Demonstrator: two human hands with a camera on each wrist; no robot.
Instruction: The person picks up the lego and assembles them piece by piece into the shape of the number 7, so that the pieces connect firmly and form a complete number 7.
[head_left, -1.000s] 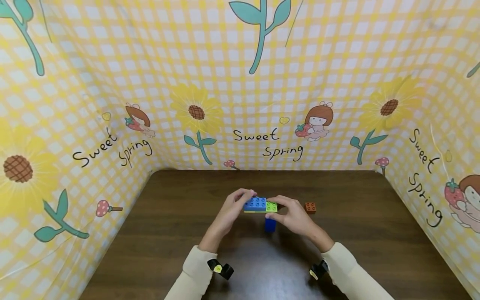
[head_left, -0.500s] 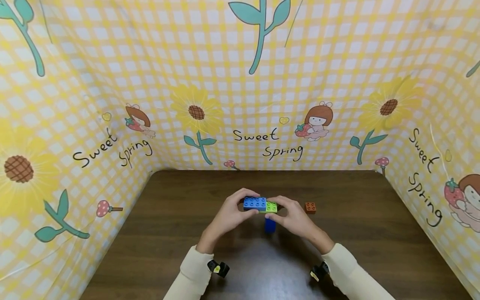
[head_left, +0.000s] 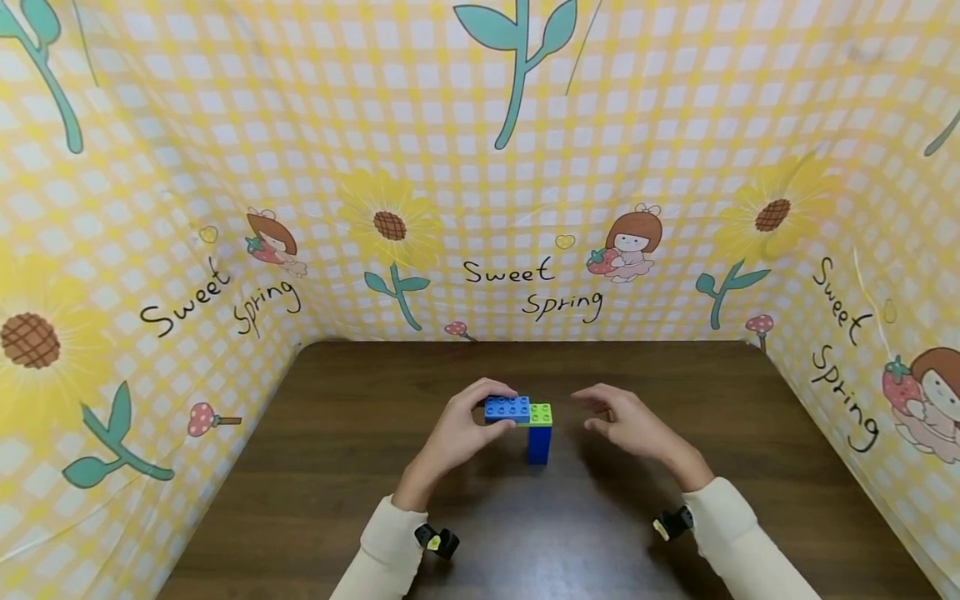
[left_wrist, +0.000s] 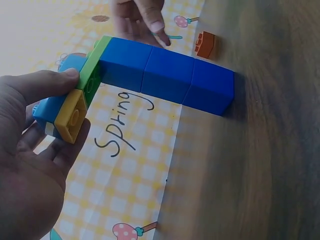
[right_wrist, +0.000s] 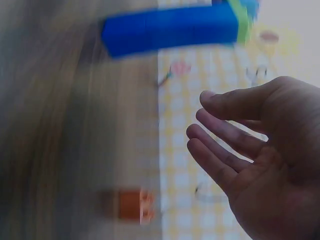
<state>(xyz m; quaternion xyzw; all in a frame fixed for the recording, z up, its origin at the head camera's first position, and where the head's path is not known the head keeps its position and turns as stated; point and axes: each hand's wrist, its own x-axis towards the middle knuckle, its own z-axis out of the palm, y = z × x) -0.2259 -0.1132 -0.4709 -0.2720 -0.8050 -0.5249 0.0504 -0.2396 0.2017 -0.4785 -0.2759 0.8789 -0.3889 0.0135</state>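
A column of stacked dark blue bricks (head_left: 538, 447) stands upright on the table. On its top sits a lime green brick (head_left: 541, 413), which extends sideways to the left. A lighter blue brick (head_left: 507, 408) lies on that overhanging part, and a yellow brick (left_wrist: 71, 116) shows under it in the left wrist view. My left hand (head_left: 454, 427) pinches the light blue brick between thumb and fingers. To the right of the column, my right hand (head_left: 633, 422) is in the air with loosely bent fingers, holding nothing.
An orange brick (left_wrist: 205, 45) rests on the wooden table (head_left: 360, 400) to the right of the column; my right hand hides it in the head view. A yellow checked cloth (head_left: 420, 133) hangs around the back and sides.
My right hand has let go of the green brick and moved away to the right. My left hand, first with its thumb on top, has closed its grip around the light blue brick.
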